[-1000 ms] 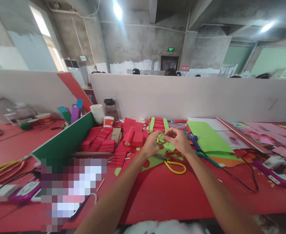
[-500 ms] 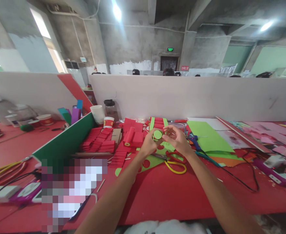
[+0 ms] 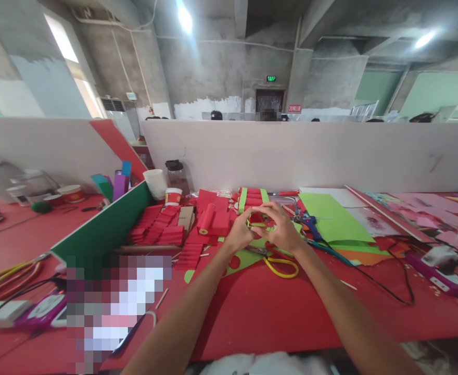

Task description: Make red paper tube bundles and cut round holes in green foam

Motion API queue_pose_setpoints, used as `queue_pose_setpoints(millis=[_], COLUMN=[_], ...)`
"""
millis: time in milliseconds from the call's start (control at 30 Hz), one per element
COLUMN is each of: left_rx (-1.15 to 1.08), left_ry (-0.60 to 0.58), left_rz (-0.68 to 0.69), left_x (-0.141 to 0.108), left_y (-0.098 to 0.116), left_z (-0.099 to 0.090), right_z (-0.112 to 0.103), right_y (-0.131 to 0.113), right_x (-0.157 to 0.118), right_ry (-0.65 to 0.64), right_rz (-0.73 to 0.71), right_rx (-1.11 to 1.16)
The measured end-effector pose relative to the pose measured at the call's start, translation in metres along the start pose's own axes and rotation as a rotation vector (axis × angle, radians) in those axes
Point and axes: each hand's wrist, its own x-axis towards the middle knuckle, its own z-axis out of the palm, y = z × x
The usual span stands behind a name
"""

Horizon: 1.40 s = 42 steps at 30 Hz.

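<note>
My left hand [image 3: 239,232] and my right hand [image 3: 280,225] meet over the middle of the table, fingers curled round a small red paper roll [image 3: 256,219] with a green end. Fingers hide much of the roll. Behind them lies a bundle of red rolls [image 3: 254,195] crossed by green strips. Below my hands is a green sheet with round red spots [image 3: 241,264]. Scissors with yellow handles [image 3: 281,267] rest beside my right wrist. Left of my hands, another red roll [image 3: 207,219] lies on red paper.
Folded red strips [image 3: 147,224] lie beside an upright green board [image 3: 100,229]. A blue glue gun [image 3: 310,225] and green sheets [image 3: 336,219] are at right. Paper cups [image 3: 155,183] and a dark-lidded bottle [image 3: 176,174] stand near the white partition [image 3: 291,156]. A black cable [image 3: 385,291] crosses the table.
The roll's green end, facing me as a full disc before, now shows as a thin edge. My right hand has moved slightly left and closed in round the roll.
</note>
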Motion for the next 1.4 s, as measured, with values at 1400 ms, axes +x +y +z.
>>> queue_pose_setpoints(millis=[1400], left_rx=[0.887], left_ry=[-0.234], left_rz=[-0.437], left_x=[0.01], left_y=[0.043], left_z=[-0.069], right_z=[-0.008], right_y=[0.061], right_x=[-0.011], right_ry=[-0.412], right_rz=[0.492], right_rx=[-0.223])
